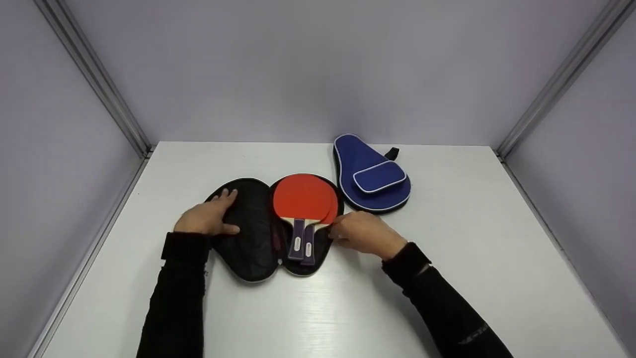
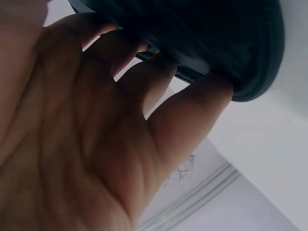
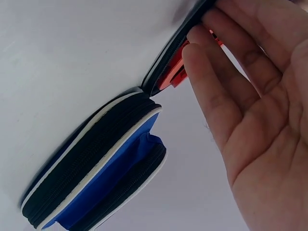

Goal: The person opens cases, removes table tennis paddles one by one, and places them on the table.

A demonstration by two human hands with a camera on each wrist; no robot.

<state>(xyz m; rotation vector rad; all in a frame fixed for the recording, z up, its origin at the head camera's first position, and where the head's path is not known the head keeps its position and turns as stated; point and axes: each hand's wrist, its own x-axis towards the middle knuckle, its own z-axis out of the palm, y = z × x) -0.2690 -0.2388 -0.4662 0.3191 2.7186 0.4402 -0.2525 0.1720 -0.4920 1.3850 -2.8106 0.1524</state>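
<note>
A black zippered paddle case lies unfolded on the white table, its bare left half (image 1: pixel 251 233) beside the half that holds two table tennis paddles. The paddles overlap, with red rubber (image 1: pixel 300 199) up and dark purple handles (image 1: pixel 298 243) toward me. My left hand (image 1: pixel 208 219) rests on the left half with fingers spread; in the left wrist view its fingertips press on the dark lining (image 2: pixel 231 43). My right hand (image 1: pixel 365 232) touches the right edge of the case by the paddles. In the right wrist view its fingers are only slightly bent along that edge; the thumb is hidden.
A closed blue paddle case (image 1: pixel 362 149) with white piping, a front pocket and a black strap (image 1: pixel 392 153) lies behind and right of the unfolded case, close against it. Pale walls (image 1: pixel 318 69) stand behind and on both sides of the table.
</note>
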